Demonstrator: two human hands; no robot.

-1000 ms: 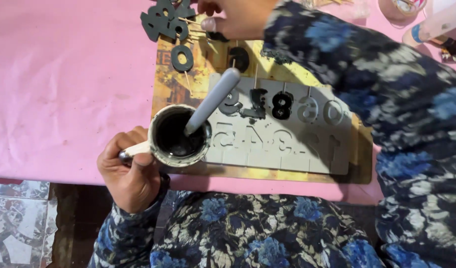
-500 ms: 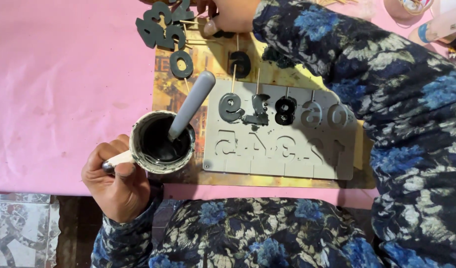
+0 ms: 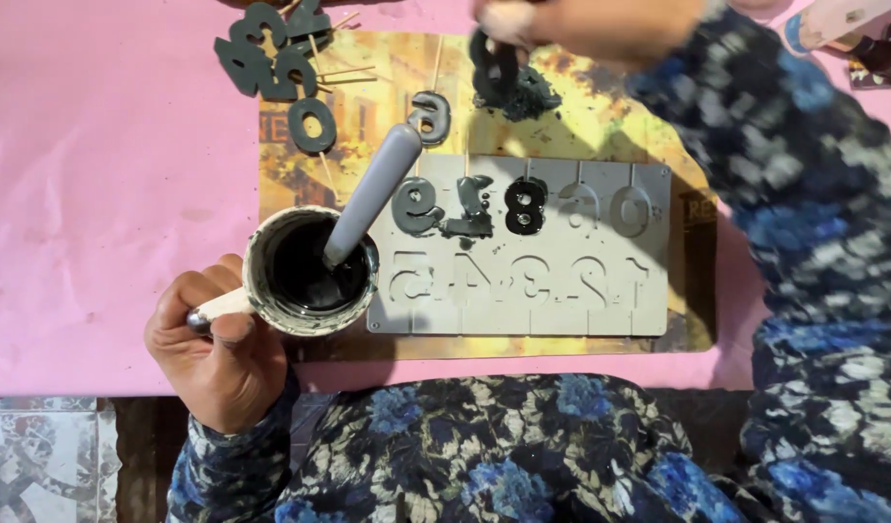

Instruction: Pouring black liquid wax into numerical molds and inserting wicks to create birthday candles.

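Casting dark number shapes at a pink table

The left hand (image 3: 218,353) is gripping the handle of a cup (image 3: 310,271) of black mix, a grey spatula (image 3: 368,194) leaning inside, beside the white number mould (image 3: 562,291). The right hand (image 3: 562,24) is pinching a dark cast digit (image 3: 494,68) above the mould.

My left hand (image 3: 218,353) sits near me at the left, fingers curled shut in a grip, thumb laid flat on top, wrist bent back toward my body. My right arm stretches across to the far side, forearm slanting up from the right, and my right hand (image 3: 537,24) is closed, fingertips pinched downward, blurred.
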